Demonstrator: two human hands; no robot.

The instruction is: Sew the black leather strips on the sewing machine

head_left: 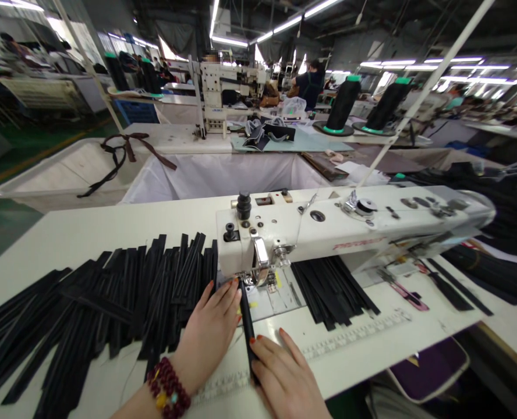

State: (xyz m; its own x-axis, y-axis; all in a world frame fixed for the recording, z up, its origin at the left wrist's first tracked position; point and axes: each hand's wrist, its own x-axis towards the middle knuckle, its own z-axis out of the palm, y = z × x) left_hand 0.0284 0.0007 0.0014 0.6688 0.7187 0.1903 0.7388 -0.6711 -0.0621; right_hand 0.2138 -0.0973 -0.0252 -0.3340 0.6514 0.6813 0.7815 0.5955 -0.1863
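Note:
A narrow black fabric strip (247, 317) runs from under the presser foot of a white sewing machine (302, 227) toward me. My left hand (210, 331) lies flat, fingers stretched forward, with its fingertips against the strip's left edge close to the needle area (254, 279). Nearer to me, my right hand (284, 375) has its fingers bent over the lower end of the strip, holding it; the right thumb is hidden. Many similar black strips (123, 291) are piled left of the machine. Another bundle of black strips (332, 291) lies under the machine arm.
Pink-handled snips (407, 294) lie right of the bundle. A printed ruler scale (354, 337) crosses the tabletop (223, 396) front. Behind the machine is a white-lined bin (223, 174). Thread cones (343, 105), another sewing machine (217, 96) and a person (311, 84) are farther back.

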